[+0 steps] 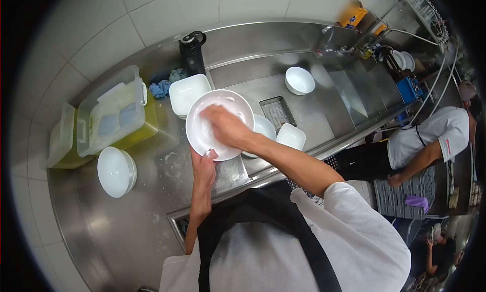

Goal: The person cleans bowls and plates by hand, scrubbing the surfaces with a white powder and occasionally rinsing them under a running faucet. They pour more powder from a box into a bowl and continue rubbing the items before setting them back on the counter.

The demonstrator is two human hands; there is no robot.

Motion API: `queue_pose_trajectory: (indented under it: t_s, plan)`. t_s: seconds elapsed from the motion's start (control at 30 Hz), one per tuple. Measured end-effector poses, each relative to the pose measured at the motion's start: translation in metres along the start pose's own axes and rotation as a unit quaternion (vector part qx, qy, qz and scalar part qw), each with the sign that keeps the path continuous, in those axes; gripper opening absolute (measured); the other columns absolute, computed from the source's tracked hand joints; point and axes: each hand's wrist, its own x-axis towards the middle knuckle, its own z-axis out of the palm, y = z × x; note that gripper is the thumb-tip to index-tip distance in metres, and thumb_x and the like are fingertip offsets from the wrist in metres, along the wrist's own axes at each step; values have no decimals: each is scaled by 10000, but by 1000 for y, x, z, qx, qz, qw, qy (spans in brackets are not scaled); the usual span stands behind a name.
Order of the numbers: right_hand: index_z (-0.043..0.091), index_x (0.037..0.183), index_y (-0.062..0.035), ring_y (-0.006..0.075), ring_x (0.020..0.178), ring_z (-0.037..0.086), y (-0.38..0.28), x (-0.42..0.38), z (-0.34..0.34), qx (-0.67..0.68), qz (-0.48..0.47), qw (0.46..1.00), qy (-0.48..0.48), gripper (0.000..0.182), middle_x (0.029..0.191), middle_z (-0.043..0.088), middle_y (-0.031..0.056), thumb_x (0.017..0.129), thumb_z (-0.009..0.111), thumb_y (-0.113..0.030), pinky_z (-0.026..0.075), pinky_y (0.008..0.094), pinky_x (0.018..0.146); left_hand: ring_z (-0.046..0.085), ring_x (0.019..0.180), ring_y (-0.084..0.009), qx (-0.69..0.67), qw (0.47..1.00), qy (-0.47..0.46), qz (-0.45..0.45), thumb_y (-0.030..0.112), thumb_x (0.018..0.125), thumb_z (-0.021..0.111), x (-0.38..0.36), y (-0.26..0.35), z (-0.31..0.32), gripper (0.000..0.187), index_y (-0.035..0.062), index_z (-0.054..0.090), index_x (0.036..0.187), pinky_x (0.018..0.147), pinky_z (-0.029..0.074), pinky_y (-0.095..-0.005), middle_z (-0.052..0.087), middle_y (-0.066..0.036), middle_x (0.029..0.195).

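A round white bowl point(238, 109) with soapy foam inside is tilted toward the camera. My left hand point(204, 163) grips its lower rim, foam on the thumb. Inside the bowl my right hand point(223, 126) is blurred by motion, its fingers against the inner surface; whether it holds anything is hidden. Square white dishes point(188, 93) are stacked just behind. Partly hidden beyond my right forearm are a round white bowl point(265, 126) and a square white dish point(291, 137) in the sink.
Stacked white bowls point(115, 171) stand at left, below tubs of yellowish liquid point(119, 120). A black bottle point(192, 54) and blue cloths point(161, 89) are behind. Another white bowl point(299, 81) sits in the sink point(324, 109). A co-worker point(425, 140) stands at right.
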Motion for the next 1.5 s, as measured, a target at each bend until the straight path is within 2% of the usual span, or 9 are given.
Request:
queue_pose_trajectory:
  t_s: [0.23, 0.43, 0.63, 0.8, 0.9, 1.1, 1.23, 1.3, 1.5]
  plan:
    - [719, 1064, -9, 362, 1071, 638, -10, -14, -37, -194, 71, 949, -237, 293, 1115, 683, 171, 802, 590, -26, 508, 438, 959, 572, 1105, -195, -40, 999, -2, -7, -150, 774, 450, 2, 6, 4, 801, 79, 298, 1527, 865, 537, -320, 487, -114, 1346]
    - [678, 1010, -36, 286, 1043, 600, 37, -20, -12, -289, -32, 957, 13, 235, 1066, 618, 117, 799, 585, -85, 487, 424, 952, 511, 1260, -251, 2, 1000, 0, 8, -149, 807, 493, 9, -19, 6, 816, 20, 231, 1561, 1010, 451, -360, 443, -154, 1474]
    - [659, 1034, 49, 409, 1018, 638, 11, -56, -48, -124, 302, 937, -123, 232, 1080, 635, 259, 851, 565, -58, 533, 492, 850, 497, 1296, -368, 17, 994, -64, -87, -122, 786, 488, -3, 7, 80, 896, 111, 165, 1588, 886, 586, -499, 359, -189, 1523]
    - [662, 1069, 26, 424, 993, 614, 38, -106, -66, -107, 275, 945, 141, 288, 1137, 620, 212, 814, 606, -99, 520, 505, 875, 518, 1258, -405, 10, 969, -168, -182, -109, 755, 489, -6, -18, 105, 909, 139, 183, 1575, 798, 618, -550, 338, -197, 1517]
    - [702, 936, 10, 441, 939, 651, 22, -128, -85, 18, 245, 969, -3, 232, 920, 673, 229, 828, 594, -164, 516, 503, 870, 521, 1261, -403, 30, 949, -219, -225, -106, 749, 464, 2, -32, 128, 875, 118, 227, 1561, 807, 618, -558, 381, -212, 1486]
    - [695, 852, -33, 305, 967, 612, 19, -168, -109, -413, 244, 870, 113, 147, 1044, 626, 143, 814, 637, -163, 524, 414, 759, 527, 1248, -436, 79, 940, -266, -198, -69, 715, 470, 1, -27, 145, 884, 105, 232, 1548, 840, 619, -581, 399, -219, 1463]
    - [751, 845, -10, 325, 1016, 604, 21, -177, -92, -369, 433, 814, 117, 191, 1033, 639, 167, 780, 669, -170, 539, 447, 842, 531, 1274, -417, 45, 937, -266, -223, 36, 913, 515, -10, -28, 159, 744, 163, 201, 1575, 812, 627, -523, 365, -216, 1520]
    - [714, 933, 2, 317, 975, 603, 3, -174, -92, -265, 422, 858, -124, 221, 1017, 630, 153, 825, 631, -172, 535, 424, 784, 532, 1286, -409, 47, 938, -265, -217, 295, 1032, 508, -10, -34, 155, 645, 190, 188, 1581, 811, 627, -531, 353, -216, 1537]
    - [708, 935, 90, 341, 979, 620, -3, -174, -93, -325, 426, 844, 3, 319, 1095, 647, 223, 795, 681, -195, 543, 430, 820, 549, 1283, -381, 10, 931, -236, -279, 580, 1033, 416, -5, -48, 137, 738, 107, 237, 1569, 831, 612, -543, 457, -204, 1484]
